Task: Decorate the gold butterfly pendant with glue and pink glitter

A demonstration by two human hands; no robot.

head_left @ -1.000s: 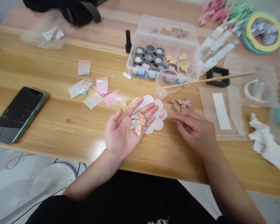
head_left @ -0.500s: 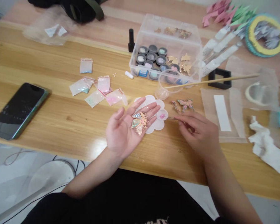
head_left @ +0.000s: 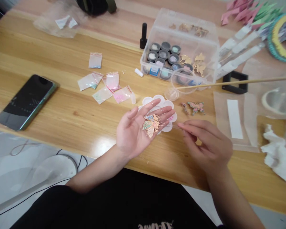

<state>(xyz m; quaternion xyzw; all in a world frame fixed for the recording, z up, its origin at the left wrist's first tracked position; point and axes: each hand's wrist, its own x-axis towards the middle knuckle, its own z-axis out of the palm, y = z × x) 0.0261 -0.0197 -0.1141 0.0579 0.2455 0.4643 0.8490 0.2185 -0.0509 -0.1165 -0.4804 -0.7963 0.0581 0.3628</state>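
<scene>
My left hand point(head_left: 135, 135) is palm up with its fingers stretched out. A gold butterfly ornament point(head_left: 152, 125) with blue, green and pale glittery wings rests across its palm and finger bases. My right hand point(head_left: 207, 144) pinches a pair of thin metal tweezers point(head_left: 169, 125), whose tips reach over the left fingers close to the butterfly's right side. Beneath the left fingers lies a white flower-shaped palette point(head_left: 158, 98), partly hidden, with pink glitter point(head_left: 171, 118) in one petal. A finished-looking coloured butterfly point(head_left: 196, 108) and a smaller piece point(head_left: 184, 108) lie to the right of it.
Behind stands a clear plastic box point(head_left: 149, 68) with small pots and gold butterflies. A wooden stick point(head_left: 233, 83) crosses a clear cup point(head_left: 171, 94). Small glitter bags point(head_left: 102, 94) and a phone point(head_left: 26, 101) lie left; crumpled tissue point(head_left: 277, 156) lies right.
The view has shifted, so the table's things appear farther right and slightly higher. The tweezers have moved from the pink glitter toward the butterfly on my left palm.
</scene>
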